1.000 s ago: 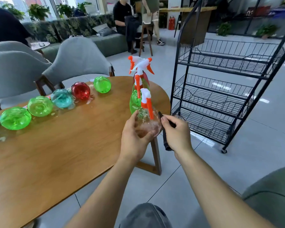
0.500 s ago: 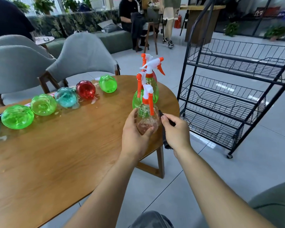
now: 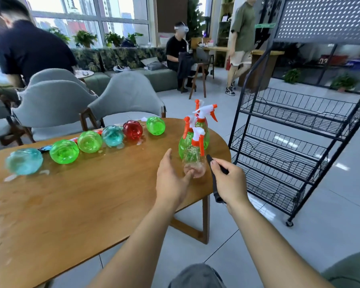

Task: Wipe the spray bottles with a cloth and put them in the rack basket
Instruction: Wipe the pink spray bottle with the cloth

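Both forearms are bare from the bottom edge up to the wrists, with no sleeve, watch or band in view. The left hand [image 3: 170,179] and the right hand [image 3: 230,185] wear no gloves or rings. Nearer than the table [image 3: 71,204], a knee in grey fabric [image 3: 195,276] shows at the bottom edge
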